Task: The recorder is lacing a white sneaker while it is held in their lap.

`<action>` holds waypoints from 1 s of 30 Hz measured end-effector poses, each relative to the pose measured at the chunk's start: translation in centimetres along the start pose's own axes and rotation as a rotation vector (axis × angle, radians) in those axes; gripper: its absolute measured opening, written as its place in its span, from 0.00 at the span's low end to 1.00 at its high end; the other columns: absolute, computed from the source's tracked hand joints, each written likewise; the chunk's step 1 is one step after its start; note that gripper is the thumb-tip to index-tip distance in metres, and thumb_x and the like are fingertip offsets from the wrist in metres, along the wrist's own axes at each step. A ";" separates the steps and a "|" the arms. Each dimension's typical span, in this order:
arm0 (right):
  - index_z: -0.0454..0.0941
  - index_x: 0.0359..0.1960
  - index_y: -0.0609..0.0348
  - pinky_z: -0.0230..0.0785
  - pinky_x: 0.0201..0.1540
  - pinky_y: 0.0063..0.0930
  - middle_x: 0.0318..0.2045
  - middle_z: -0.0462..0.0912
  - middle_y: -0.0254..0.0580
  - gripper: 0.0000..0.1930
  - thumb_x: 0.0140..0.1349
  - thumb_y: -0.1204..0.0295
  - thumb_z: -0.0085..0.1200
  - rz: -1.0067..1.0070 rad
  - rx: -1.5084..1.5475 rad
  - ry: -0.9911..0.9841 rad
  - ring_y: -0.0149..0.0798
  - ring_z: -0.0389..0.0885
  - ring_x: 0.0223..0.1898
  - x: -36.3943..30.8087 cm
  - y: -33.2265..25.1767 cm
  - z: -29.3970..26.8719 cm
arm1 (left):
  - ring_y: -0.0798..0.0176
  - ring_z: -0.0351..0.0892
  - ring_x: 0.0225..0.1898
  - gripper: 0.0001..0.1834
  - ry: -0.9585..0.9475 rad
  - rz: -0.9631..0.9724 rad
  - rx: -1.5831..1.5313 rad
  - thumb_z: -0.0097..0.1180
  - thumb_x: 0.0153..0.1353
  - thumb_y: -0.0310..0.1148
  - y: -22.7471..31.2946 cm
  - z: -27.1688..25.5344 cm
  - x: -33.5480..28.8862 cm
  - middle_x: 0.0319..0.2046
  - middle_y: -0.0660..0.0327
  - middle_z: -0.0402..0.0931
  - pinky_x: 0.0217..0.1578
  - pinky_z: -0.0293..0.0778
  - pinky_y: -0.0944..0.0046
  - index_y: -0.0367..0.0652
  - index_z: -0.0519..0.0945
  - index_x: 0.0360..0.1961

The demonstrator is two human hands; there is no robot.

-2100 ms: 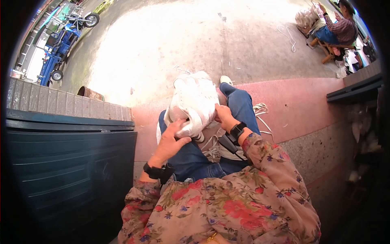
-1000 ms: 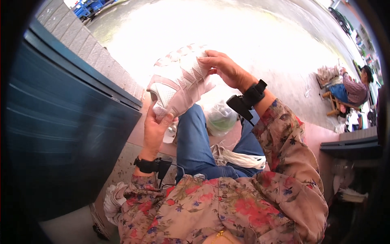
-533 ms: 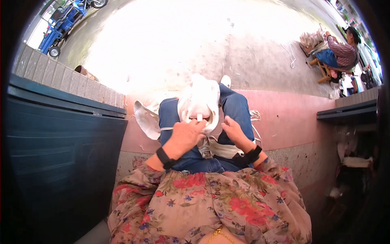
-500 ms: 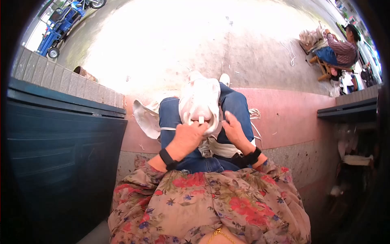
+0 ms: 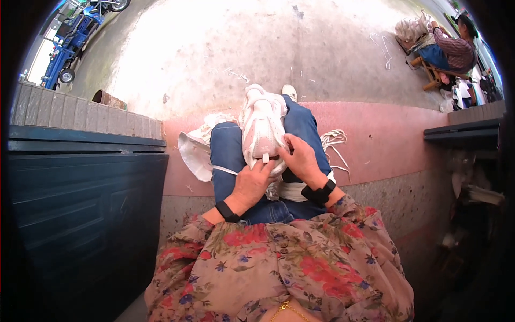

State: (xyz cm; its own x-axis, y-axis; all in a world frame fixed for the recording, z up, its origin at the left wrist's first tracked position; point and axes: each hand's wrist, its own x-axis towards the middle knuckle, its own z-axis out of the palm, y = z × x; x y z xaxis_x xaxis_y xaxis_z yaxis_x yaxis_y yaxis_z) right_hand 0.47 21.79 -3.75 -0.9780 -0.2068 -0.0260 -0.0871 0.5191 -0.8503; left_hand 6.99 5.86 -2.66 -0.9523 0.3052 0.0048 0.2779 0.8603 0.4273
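1. Head view: the white shoe (image 5: 263, 126) lies between the knees (image 5: 226, 140), opening nearest the hands, probably for easy reach.
2. Left hand (image 5: 252, 185) bends its fingers beside the white tab (image 5: 265, 158); I can't tell their grip.
3. Right hand (image 5: 302, 159) sets slightly parted fingers at the shoe's edge, perhaps bracing it; pinch unclear.

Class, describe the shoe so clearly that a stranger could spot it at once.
Find the blue jeans near the centre. Between the jeans' two legs is the shoe, white and pale pink, with the left hand and right hand at its opening. Unlike the loose laces right of it, it has a rounded body and small white tab.
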 end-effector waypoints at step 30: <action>0.67 0.48 0.48 0.58 0.41 0.28 0.43 0.70 0.34 0.20 0.57 0.53 0.46 1.083 1.417 -0.054 0.34 0.66 0.42 -1.4 5.5 6.2 | 0.50 0.77 0.33 0.27 -0.350 0.142 -0.272 0.60 0.44 0.37 -5.0 -4.9 1.1 0.36 0.51 0.75 0.32 0.72 0.56 0.47 0.68 0.48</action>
State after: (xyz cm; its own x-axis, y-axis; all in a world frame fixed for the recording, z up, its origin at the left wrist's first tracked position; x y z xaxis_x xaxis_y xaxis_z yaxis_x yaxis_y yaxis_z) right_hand 2.53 19.78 -11.63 -0.4728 -0.3309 -0.8167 0.7700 -0.6058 -0.2004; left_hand 3.92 -0.04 -0.37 -0.7941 0.5722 -0.2051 0.3149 0.6759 0.6664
